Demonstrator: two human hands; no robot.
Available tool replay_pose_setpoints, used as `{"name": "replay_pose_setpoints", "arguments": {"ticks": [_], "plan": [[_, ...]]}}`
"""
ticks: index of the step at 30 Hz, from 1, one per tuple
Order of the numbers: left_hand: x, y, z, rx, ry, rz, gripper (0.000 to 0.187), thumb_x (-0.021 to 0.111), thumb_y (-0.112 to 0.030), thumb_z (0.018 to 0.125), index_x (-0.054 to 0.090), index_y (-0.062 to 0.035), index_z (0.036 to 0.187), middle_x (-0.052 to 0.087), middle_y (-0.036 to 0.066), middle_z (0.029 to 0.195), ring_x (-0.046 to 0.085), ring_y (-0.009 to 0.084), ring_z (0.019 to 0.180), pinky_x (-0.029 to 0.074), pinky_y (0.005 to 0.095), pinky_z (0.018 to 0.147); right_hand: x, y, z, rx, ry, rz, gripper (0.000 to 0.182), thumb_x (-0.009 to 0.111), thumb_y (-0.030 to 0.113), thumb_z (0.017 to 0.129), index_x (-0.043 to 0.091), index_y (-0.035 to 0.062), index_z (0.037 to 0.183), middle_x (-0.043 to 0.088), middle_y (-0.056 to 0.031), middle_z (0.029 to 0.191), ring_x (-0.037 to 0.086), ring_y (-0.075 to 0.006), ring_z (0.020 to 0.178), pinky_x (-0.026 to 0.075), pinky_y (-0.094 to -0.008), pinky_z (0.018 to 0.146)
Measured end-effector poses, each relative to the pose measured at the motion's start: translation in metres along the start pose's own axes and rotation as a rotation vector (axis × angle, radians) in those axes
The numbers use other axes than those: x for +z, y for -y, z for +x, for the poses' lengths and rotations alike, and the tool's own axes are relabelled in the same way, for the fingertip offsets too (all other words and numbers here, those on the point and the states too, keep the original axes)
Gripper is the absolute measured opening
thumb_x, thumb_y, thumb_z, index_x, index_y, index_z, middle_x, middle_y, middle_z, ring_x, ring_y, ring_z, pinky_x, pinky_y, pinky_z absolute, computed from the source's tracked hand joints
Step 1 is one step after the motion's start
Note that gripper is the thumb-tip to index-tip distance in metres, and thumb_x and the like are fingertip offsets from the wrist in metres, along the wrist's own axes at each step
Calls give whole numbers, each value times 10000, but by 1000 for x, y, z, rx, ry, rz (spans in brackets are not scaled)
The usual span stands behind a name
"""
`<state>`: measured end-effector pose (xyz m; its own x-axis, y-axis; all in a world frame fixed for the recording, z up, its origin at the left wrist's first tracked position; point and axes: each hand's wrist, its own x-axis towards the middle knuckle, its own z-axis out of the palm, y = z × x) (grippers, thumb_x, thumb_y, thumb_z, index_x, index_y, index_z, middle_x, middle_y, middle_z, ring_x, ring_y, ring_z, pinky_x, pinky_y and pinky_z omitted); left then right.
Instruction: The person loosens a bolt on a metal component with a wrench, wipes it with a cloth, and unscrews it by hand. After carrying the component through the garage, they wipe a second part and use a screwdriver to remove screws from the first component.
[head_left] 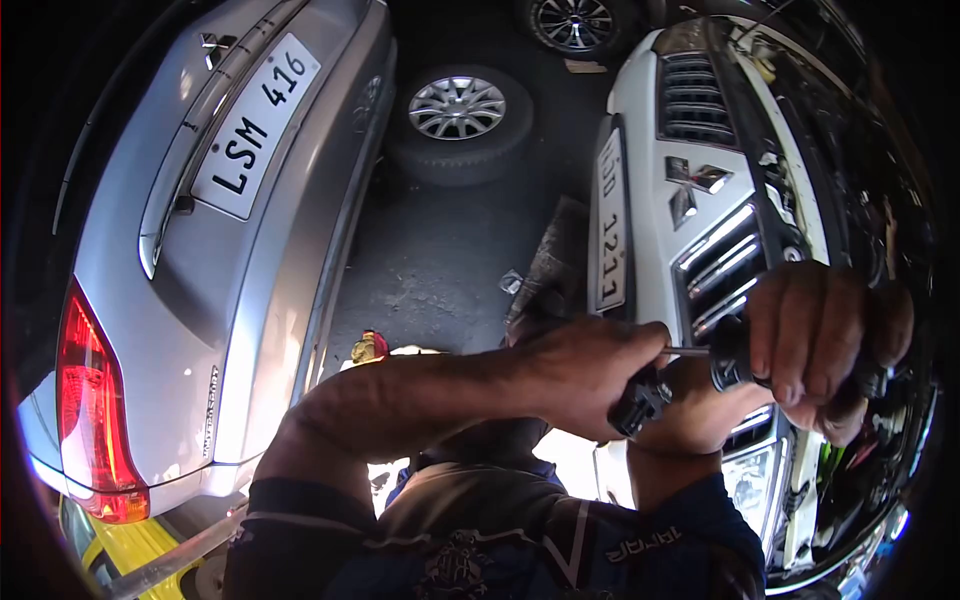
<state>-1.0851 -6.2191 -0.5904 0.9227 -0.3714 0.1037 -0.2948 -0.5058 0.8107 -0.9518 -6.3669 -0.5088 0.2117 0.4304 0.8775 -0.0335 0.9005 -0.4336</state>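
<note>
My left hand [585, 372] is closed in front of my chest, gripping a dark, angular plastic part [641, 402] whose kind I cannot make out. A thin metal rod [686, 351] runs from beside its thumb to a rounded black piece [731, 352]. Around that black piece my right hand [812, 335] is closed, over the open front of the white car [650, 210]. The right hand's fingers hide most of what it holds. Both hands are close together, joined by the rod.
A silver car [285, 270] with a red tail light [90, 410] stands on the left. Ahead, a wheel [458, 108] lies on the dark floor [430, 260], and another wheel [575, 22] is farther back. A yellow object [150, 555] shows at lower left.
</note>
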Motion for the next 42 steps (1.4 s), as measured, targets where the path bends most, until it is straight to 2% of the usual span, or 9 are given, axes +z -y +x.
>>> {"name": "replay_pose_setpoints", "arguments": {"ticks": [12,18,24,27,28,32,35,38,42], "plan": [[-14,-3,13,-72,-17,0,623,809,-225,678,492,-31,1178,660,186,978,702,368,877,563,422,779,1,9,-7,36,-285,-364,413,654,154,892,492,64,1260,453,-8,811,486,-109,625,411,-284,578],[-42,13,6,-116,-70,-239,787,858,-50,663,435,-58,1327,639,135,1146,661,230,1042,559,381,878,-15,-27,35,64,-291,-372,364,653,72,891,534,27,1232,656,-137,861,632,-173,634,532,-293,543],[-60,43,11,58,-54,-464,838,868,-28,653,450,-11,1379,628,175,1220,636,247,1131,505,393,980,-25,17,63,108,-319,-352,180,649,40,917,587,31,1086,644,-52,717,637,-139,581,554,-259,539],[-72,49,11,82,-15,-528,774,851,3,673,490,12,1358,626,202,1220,629,295,1157,495,442,995,-39,-2,64,-66,-73,-845,85,629,128,895,600,50,915,618,-63,792,623,-133,781,505,-371,869],[-74,50,9,70,-15,-535,770,847,9,676,490,12,1357,625,205,1221,627,301,1157,493,447,996,-39,21,55,51,-89,-504,100,628,145,890,589,52,887,614,-78,830,619,-146,835,473,-394,928],[-73,54,12,98,10,-557,704,830,39,687,507,12,1312,632,221,1207,625,316,1151,492,463,997,-27,-16,36,-332,-201,-1006,105,581,155,871,557,56,850,572,-134,929,581,-250,997,415,-437,1015],[-72,54,13,100,10,-560,684,825,44,692,510,9,1299,636,227,1203,625,314,1153,493,462,998,-6,33,49,140,-386,-677,123,575,161,861,549,44,887,564,-137,918,566,-263,1018,422,-426,1004],[-73,53,12,93,0,-577,672,826,40,696,512,8,1289,640,230,1201,627,313,1154,494,462,999,-26,-22,50,-399,-380,-1004,141,578,145,861,543,33,938,569,-131,877,575,-254,972,452,-407,959],[-73,51,11,86,-29,-572,667,841,20,691,516,10,1273,648,230,1189,634,314,1145,500,458,994,-24,-32,43,-463,-301,-1009,158,585,123,872,548,44,1003,579,-121,850,592,-243,932,480,-398,914]]}}
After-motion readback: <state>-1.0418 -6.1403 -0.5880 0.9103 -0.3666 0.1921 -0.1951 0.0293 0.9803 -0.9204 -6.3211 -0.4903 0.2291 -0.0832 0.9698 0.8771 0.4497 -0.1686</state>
